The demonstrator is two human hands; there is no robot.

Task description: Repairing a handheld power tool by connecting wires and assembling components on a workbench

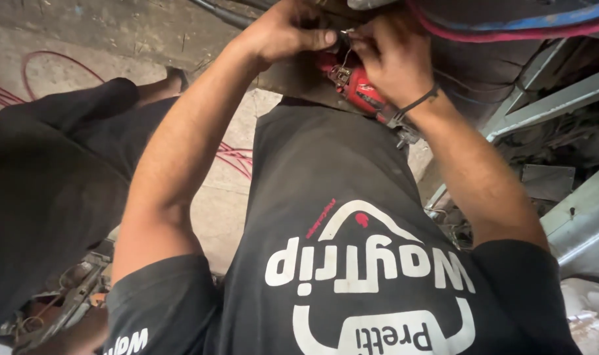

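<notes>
Hands work at red part, mostly hidden. Left hand clenched just left of it; right hand above it, fingers pinching something too small to identify.

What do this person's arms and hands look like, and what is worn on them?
Both arms are bare below short black sleeves; the left sleeve carries white lettering. The right hand has a thin dark band around its wrist. The left hand wears no glove or band.
</notes>
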